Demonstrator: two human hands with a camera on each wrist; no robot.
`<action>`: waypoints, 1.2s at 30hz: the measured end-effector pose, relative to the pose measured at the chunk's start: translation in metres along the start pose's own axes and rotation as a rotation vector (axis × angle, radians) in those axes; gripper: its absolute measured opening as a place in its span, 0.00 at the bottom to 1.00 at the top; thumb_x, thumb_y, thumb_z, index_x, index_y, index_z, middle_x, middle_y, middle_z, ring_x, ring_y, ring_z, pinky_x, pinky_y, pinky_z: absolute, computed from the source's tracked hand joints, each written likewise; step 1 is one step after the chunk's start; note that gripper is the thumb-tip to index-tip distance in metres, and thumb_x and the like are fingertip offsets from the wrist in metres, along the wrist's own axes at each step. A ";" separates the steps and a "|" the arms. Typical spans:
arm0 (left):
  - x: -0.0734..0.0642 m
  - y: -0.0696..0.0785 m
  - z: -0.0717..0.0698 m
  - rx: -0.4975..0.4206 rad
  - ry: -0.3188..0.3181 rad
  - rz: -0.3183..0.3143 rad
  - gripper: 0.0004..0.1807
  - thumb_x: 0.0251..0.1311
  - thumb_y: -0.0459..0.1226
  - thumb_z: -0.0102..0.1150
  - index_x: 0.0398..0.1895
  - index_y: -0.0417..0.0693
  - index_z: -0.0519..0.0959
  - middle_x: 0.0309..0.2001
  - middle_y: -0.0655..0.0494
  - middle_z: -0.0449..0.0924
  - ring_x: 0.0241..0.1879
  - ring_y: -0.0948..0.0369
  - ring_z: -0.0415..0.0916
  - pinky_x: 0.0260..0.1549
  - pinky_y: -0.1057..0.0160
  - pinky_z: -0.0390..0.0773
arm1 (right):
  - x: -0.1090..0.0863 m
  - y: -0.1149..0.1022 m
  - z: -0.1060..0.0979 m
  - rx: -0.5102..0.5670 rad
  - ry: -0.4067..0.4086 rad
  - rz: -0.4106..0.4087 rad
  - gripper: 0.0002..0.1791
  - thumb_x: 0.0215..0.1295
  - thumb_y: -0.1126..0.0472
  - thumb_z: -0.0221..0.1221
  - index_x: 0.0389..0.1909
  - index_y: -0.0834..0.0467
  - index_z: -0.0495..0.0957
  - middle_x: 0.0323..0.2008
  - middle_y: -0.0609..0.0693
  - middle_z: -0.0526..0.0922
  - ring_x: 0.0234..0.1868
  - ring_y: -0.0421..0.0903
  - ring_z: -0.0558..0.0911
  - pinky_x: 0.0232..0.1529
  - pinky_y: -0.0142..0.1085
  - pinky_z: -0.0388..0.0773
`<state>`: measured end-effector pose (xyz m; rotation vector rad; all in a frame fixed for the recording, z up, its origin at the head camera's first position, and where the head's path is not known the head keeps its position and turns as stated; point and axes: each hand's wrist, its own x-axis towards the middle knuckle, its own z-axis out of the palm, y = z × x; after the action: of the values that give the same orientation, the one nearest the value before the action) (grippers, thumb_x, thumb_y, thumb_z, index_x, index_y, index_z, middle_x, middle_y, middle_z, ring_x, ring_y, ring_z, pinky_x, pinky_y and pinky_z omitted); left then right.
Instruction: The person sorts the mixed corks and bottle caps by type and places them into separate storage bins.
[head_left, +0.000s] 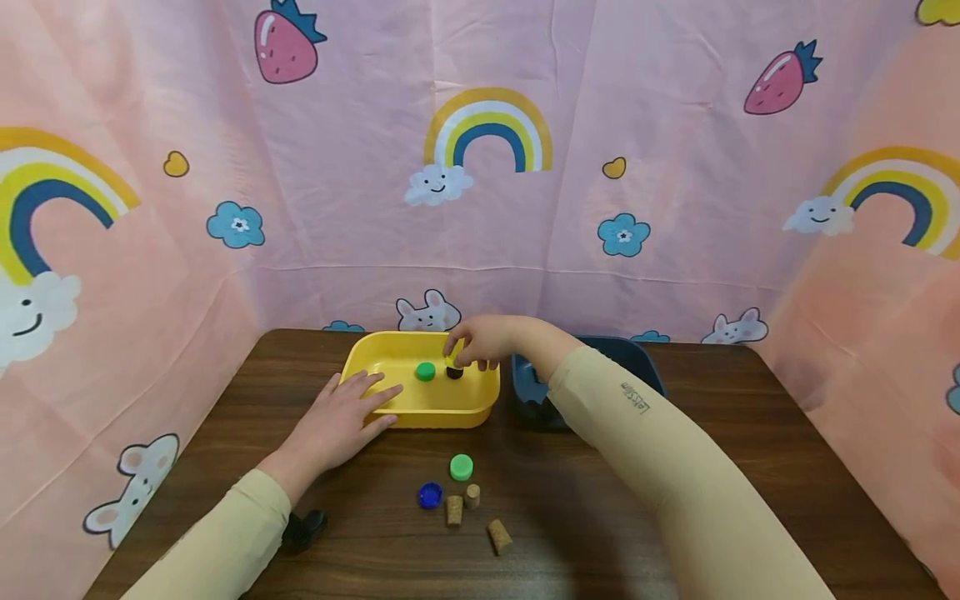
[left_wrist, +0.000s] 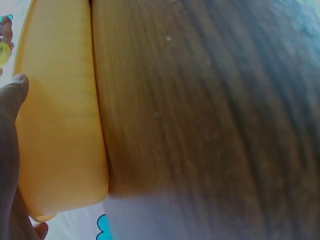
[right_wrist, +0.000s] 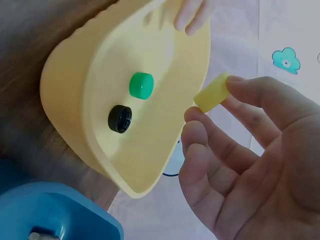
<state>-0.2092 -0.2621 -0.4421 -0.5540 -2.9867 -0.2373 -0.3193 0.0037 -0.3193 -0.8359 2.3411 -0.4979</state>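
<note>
Between thumb and fingertips, my right hand [head_left: 483,340] pinches a yellow bottle cap [right_wrist: 211,93] above the right part of the yellow tray [head_left: 427,419]. Inside that tray lie a green cap [right_wrist: 141,85] and a black cap [right_wrist: 120,119], the black one with its hollow side showing in the right wrist view. My left hand [head_left: 335,419] rests on the tray's left front corner, its fingers spread over the rim; in the left wrist view the thumb [left_wrist: 19,85] lies at the rim's edge.
A dark blue tray [head_left: 651,367] stands right of the yellow one, partly hidden by my right arm. On the wooden table in front lie a light green cap [head_left: 461,467], a blue cap [head_left: 430,496] and corks [head_left: 454,511]. A black object [head_left: 303,530] lies beside my left sleeve.
</note>
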 end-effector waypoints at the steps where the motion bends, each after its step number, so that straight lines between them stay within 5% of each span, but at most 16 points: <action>1: 0.000 0.001 0.000 -0.001 0.000 0.000 0.30 0.70 0.60 0.49 0.73 0.65 0.68 0.72 0.45 0.62 0.74 0.42 0.52 0.71 0.35 0.42 | 0.001 -0.001 -0.001 0.005 0.000 0.009 0.20 0.72 0.56 0.58 0.63 0.52 0.76 0.49 0.53 0.82 0.41 0.53 0.82 0.46 0.47 0.83; 11: 0.002 -0.001 -0.001 0.008 -0.005 0.000 0.31 0.70 0.61 0.47 0.73 0.65 0.68 0.72 0.46 0.62 0.74 0.43 0.52 0.71 0.35 0.43 | 0.018 0.002 -0.001 -0.019 0.026 0.089 0.19 0.71 0.56 0.60 0.61 0.51 0.78 0.48 0.50 0.77 0.34 0.51 0.79 0.36 0.40 0.83; 21: 0.004 0.000 -0.001 0.009 -0.015 -0.001 0.31 0.70 0.62 0.46 0.73 0.66 0.67 0.73 0.47 0.62 0.74 0.44 0.52 0.71 0.36 0.42 | 0.043 0.010 0.030 -0.468 0.090 0.051 0.17 0.69 0.54 0.61 0.57 0.48 0.79 0.55 0.46 0.80 0.51 0.44 0.75 0.58 0.39 0.74; 36: 0.000 0.000 -0.001 0.007 -0.015 -0.019 0.31 0.70 0.61 0.47 0.73 0.66 0.68 0.73 0.47 0.62 0.74 0.44 0.52 0.71 0.36 0.43 | 0.056 0.023 0.058 -0.565 0.091 0.024 0.13 0.69 0.55 0.60 0.53 0.46 0.80 0.44 0.43 0.80 0.42 0.44 0.75 0.51 0.36 0.75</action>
<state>-0.2094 -0.2624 -0.4412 -0.5288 -3.0079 -0.2250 -0.3268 -0.0254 -0.3975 -1.0455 2.6110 0.1571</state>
